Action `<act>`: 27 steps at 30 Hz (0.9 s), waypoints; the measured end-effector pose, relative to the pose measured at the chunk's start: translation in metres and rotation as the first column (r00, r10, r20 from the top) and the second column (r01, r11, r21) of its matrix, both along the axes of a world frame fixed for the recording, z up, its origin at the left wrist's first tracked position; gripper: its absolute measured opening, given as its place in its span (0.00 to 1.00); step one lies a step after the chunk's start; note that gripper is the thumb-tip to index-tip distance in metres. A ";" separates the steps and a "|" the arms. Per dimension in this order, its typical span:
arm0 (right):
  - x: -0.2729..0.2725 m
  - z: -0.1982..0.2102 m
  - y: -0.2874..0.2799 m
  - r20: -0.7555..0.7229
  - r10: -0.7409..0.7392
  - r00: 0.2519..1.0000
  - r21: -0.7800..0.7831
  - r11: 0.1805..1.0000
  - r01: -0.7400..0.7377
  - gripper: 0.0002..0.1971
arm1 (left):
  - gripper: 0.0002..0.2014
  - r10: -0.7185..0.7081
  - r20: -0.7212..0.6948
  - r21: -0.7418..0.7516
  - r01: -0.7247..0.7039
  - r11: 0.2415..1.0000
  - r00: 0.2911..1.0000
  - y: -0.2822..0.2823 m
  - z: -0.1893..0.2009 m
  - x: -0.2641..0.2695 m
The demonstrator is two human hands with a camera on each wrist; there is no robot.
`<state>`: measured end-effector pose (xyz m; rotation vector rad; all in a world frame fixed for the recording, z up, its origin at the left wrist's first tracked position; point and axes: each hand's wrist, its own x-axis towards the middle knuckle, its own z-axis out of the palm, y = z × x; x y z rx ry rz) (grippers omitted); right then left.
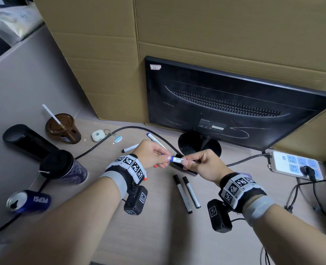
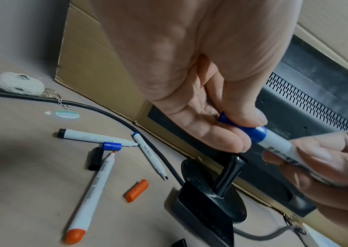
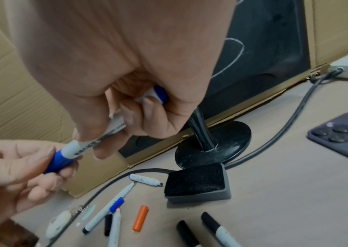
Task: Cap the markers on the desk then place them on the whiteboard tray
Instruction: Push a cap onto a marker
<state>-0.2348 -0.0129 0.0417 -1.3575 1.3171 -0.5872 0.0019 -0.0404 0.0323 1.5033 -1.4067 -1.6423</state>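
My left hand (image 1: 164,159) pinches the blue cap (image 2: 251,132) seated on the end of a white marker (image 1: 179,160). My right hand (image 1: 190,163) grips that marker's barrel (image 3: 114,128), above the desk in front of the monitor stand. Two capped black markers (image 1: 187,192) lie side by side below the hands. Left of them lie an uncapped orange marker (image 2: 90,195), an uncapped blue marker (image 2: 149,155), an uncapped black marker (image 2: 92,137), and loose orange (image 2: 137,190), blue (image 2: 111,146) and black (image 2: 94,158) caps. No whiteboard tray is in view.
A black felt eraser (image 3: 196,182) sits by the monitor stand (image 3: 213,147), with a phone (image 3: 344,135) to its right. A power strip (image 1: 294,163) lies at far right. Cups (image 1: 62,129), a tumbler (image 1: 62,167), a Pepsi can (image 1: 28,201) and keys (image 1: 98,135) crowd the left. A black cable (image 1: 101,144) crosses the desk.
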 end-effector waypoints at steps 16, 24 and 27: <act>0.014 -0.001 0.005 -0.016 -0.056 0.998 0.116 0.992 0.057 0.08 | 0.06 0.013 -0.011 0.064 -0.012 0.998 1.000 0.000 -0.009 0.018; 0.008 -0.021 0.008 -0.034 -0.209 0.977 0.152 0.965 0.212 0.06 | 0.05 0.083 0.373 -0.003 -0.088 0.996 0.924 0.009 -0.054 0.050; 0.011 -0.040 0.012 -0.042 -0.190 0.981 0.173 0.966 0.194 0.04 | 0.05 0.069 0.339 0.024 -0.082 0.996 0.938 0.024 -0.076 0.044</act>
